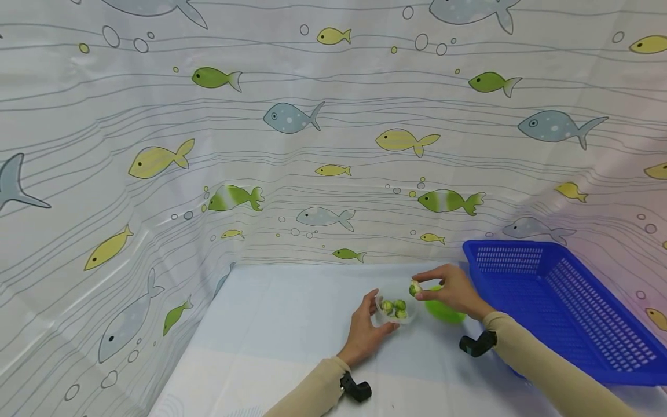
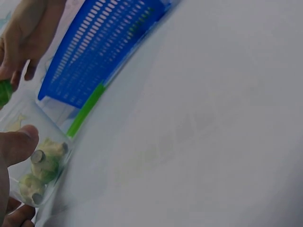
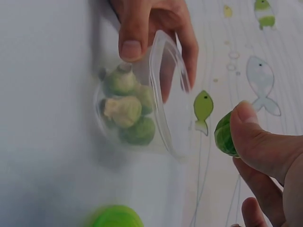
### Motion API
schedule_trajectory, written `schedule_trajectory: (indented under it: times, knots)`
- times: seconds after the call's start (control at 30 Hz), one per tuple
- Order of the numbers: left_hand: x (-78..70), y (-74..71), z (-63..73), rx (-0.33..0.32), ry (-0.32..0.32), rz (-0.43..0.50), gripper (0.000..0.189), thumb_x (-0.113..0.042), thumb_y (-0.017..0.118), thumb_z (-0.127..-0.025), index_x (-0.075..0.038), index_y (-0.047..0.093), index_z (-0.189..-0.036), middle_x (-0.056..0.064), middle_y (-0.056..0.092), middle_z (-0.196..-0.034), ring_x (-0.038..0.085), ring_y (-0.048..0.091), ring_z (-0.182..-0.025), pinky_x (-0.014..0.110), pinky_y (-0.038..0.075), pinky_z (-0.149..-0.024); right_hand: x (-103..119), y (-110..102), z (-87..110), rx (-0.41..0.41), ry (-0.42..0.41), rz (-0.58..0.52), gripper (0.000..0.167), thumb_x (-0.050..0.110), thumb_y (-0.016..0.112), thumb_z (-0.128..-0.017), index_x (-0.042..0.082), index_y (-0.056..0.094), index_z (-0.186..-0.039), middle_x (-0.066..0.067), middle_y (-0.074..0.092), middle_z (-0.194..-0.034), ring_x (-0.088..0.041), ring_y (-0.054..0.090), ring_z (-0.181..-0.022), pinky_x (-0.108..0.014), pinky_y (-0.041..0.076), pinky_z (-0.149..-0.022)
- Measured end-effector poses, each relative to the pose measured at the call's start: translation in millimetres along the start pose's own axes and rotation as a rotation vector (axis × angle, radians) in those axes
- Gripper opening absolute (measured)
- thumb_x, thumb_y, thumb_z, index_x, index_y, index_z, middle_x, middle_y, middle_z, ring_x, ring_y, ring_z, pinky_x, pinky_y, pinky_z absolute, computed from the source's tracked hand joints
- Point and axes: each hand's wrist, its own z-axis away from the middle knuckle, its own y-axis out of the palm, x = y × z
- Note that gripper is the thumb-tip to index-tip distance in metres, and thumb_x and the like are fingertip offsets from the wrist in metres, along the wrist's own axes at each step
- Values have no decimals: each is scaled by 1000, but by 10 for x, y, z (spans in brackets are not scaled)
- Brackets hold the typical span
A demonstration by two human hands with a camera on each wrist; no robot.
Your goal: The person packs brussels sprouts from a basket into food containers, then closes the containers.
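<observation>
Head view shows me both forearms reaching in from the lower edge, the right one slanting up and leftward in its beige sleeve (image 1: 552, 365). At its end, the right hand (image 1: 455, 292) pinches a single Brussels sprout (image 1: 414, 288) between thumb and fingertips, just right of the clear bowl (image 3: 159, 101). I see the left hand (image 1: 365, 330) spread around that bowl, thumb on the near side, fingers on the far side; several sprouts (image 3: 124, 111) sit inside. A green disc (image 1: 445, 313) lies between bowl and blue basket (image 1: 552, 313).
</observation>
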Motion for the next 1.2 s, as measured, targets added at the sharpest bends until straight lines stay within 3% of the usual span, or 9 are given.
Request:
schedule_trajectory:
  times: [0.47,0.87,1.2]
  knots:
    - [23,-5,12,-4,46,4,87,-20,87,-86,2,41,-156,21,64,-141,33,67,-126,48,53,-110,77,326,-32,32,-5,-3,39,30,90,-85,12,82,-120,-1,82,-113,-30,64,-117,-50,52,-92]
    - [47,-8,-7,5,64,22,85,-19,85,-88,3,40,-156,22,63,-142,35,66,-129,52,52,-111,89,467,-41,27,-29,3,38,27,93,-81,11,84,-115,2,82,-108,-27,63,-113,-49,50,-91]
    - [65,-11,-7,13,75,18,84,-20,84,-89,3,39,-157,22,62,-144,35,65,-130,51,53,-111,54,567,-66,34,-133,13,38,26,96,-77,10,85,-110,7,83,-99,-27,71,-99,-39,44,-91]
